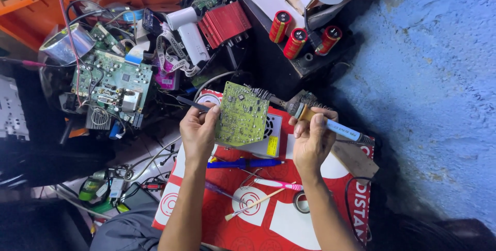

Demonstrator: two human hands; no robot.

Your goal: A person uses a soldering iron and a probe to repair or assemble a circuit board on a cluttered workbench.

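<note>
Both hands are gripping: left hand point(199, 132) clamping green circuit board point(242, 114), right hand point(311, 140) closing round soldering iron point(330, 125); steadier board advised

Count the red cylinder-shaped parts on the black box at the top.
3. One stands on the left by the cardboard box, one sits just right of and below it, and one lies farthest right beside a black cable. More may be hidden in the clutter.
</note>
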